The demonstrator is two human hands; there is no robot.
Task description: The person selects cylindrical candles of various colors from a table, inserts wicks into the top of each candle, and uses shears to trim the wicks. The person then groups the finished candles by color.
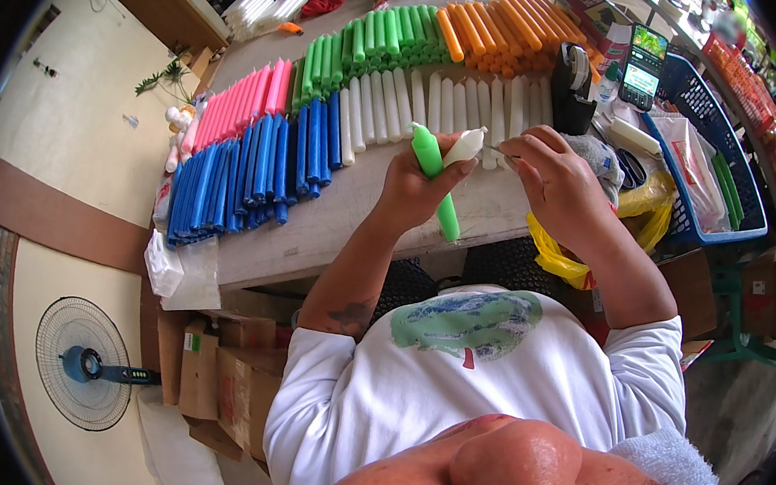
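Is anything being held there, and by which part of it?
The left hand holds a green candle around its middle and a white candle just below its wick end. Whether the right hand holds anything cannot be told.

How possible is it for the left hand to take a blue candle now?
Probably not: the left hand holds a green candle and a white candle, though the way to the blue candles looks free.

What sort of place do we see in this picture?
Probably a small candle workshop or packing area: colour-sorted rows of candles cover much of a long table, and cardboard boxes stand close by.
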